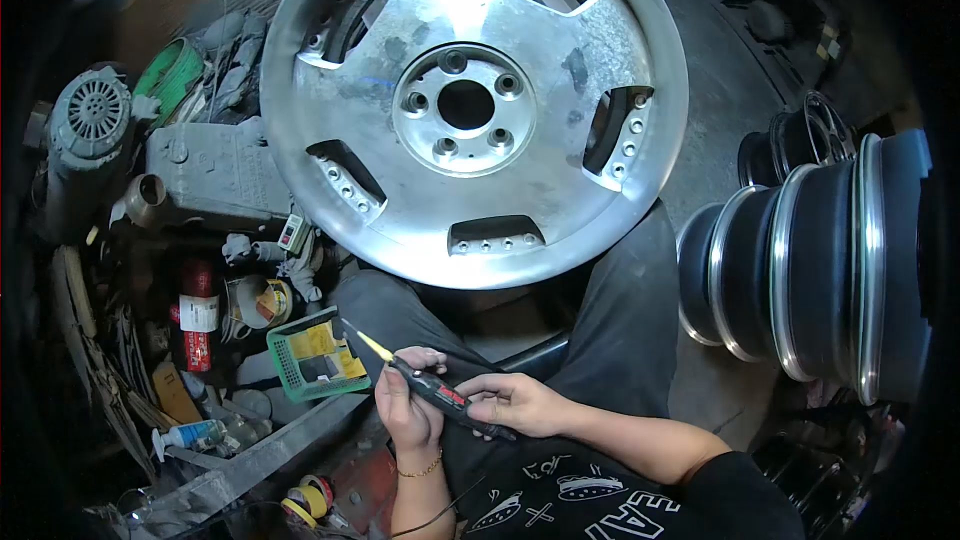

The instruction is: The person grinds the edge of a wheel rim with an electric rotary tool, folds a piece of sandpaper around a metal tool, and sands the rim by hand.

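A black rotary tool [436, 396] with red lettering and a yellow tip lies across both hands, its thin bit pointing up and left. My left hand [408, 405], with a bracelet at the wrist, is closed around the tool's front part. The fingers of my right hand [520, 404] are closed on its rear part. Beyond the hands, a large silver wheel rim [420, 195] rests at my knees, its face up, with a round centre hole, several bolt holes and cut-out windows. The tool and both hands are apart from the rim.
Several rims [790, 270] stand in a row at the right. At the left are a green basket [290, 365], a red can [197, 345], a grey motor [92, 120] and a metal frame bar [240, 465]. Yellow tape rolls [308, 500] lie at the lower left.
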A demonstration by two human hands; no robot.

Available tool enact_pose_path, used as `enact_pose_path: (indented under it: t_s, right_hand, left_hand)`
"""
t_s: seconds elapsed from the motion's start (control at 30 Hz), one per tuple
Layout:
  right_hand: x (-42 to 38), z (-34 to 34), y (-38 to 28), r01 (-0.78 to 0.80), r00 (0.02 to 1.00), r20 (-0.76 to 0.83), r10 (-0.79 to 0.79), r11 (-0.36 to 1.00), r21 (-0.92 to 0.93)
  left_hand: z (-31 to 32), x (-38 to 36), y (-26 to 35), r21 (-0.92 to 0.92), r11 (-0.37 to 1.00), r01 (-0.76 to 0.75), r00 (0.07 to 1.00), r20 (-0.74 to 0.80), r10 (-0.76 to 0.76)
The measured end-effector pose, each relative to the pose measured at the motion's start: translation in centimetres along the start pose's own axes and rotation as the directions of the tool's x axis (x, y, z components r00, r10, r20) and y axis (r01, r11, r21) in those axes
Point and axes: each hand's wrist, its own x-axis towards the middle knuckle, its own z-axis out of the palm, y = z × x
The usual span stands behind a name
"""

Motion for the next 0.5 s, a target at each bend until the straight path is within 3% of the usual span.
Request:
enact_pose_path:
  t_s: [0.03, 0.13, 0.2, 0.23, 0.3, 0.37, 0.43, 0.5]
  right_hand:
    - [-0.1, 0.0, -0.1, -0.001, 1.000, 0.007, 0.001, 1.000, -0.003]
    - [-0.5, -0.2, -0.2, -0.031, 0.998, 0.062, 0.034, 0.998, -0.052]
    - [-0.4, -0.8, 0.5, -0.079, 0.989, 0.139, 0.057, 0.985, 0.156]
    - [-0.4, -0.8, 0.4, -0.087, 0.985, 0.164, 0.062, 0.985, 0.150]
    - [-0.5, -0.9, 0.3, -0.151, 0.980, 0.190, 0.065, 0.865, 0.479]
    - [-0.2, -1.5, 0.6, -0.176, 0.967, 0.246, 0.072, 0.884, 0.432]
    - [-0.2, -1.7, 0.8, -0.240, 0.958, 0.200, 0.206, 0.957, 0.163]
    - [-0.2, -1.5, 1.4, -0.222, 0.956, 0.231, 0.182, 0.962, 0.159]
  left_hand:
    - [-0.1, 0.0, 0.0, -0.092, 0.996, 0.019, 0.999, -0.035, -0.022]
    - [-0.1, -0.2, 0.2, -0.013, 1.000, 0.006, 0.998, -0.065, -0.007]
    - [-0.2, -0.1, 0.3, 0.008, 1.000, -0.018, 0.999, -0.037, 0.018]
    - [-0.3, 0.0, 0.6, 0.012, 1.000, -0.002, 1.000, -0.023, 0.002]
    - [-0.3, 0.0, 0.9, 0.002, 1.000, 0.015, 1.000, 0.007, -0.015]
    - [-0.2, 0.1, 1.2, 0.062, 0.998, 0.023, 0.999, 0.028, -0.025]
    - [-0.3, 0.1, 1.2, 0.032, 0.999, 0.026, 0.998, 0.055, -0.028]
    - [-0.4, 0.0, 1.0, 0.020, 0.999, 0.030, 0.998, 0.062, -0.031]
